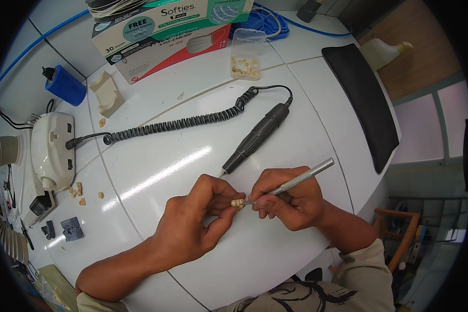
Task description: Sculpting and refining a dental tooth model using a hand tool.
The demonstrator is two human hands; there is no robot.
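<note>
Grip of the left hand (192,218) is closed in a pinch around a small yellowish tooth-like piece (237,203), which is held between thumb and fingertips over the front middle of the tabletop (286,260). By the right hand (299,210), a slim metal tool (307,177) is held much as a pen would be, its shaft pinched in that grip and slanted up toward the right. The tool's narrow end is brought up to the piece from the right (how firmly it is pressed cannot be told).

Just beyond the left hand, a black handpiece (257,138) is laid on a slant, its metal tip pointed toward the knuckles. From its far end a coiled black cord (177,123) is run leftward to a cream-white control unit (52,151), near which several small yellowish fragments (78,189) and a blue-grey block (72,230) are scattered. Farther back, a blue cup (66,88) and a beige block (106,93) are set near each other, and two cardboard cartons (166,28) are stacked. To the right of these, more yellowish pieces (244,66) are contained in a clear plastic box (244,77), its lid raised. Along the tabletop's right edge, a curved black pad (361,101) is laid.
</note>
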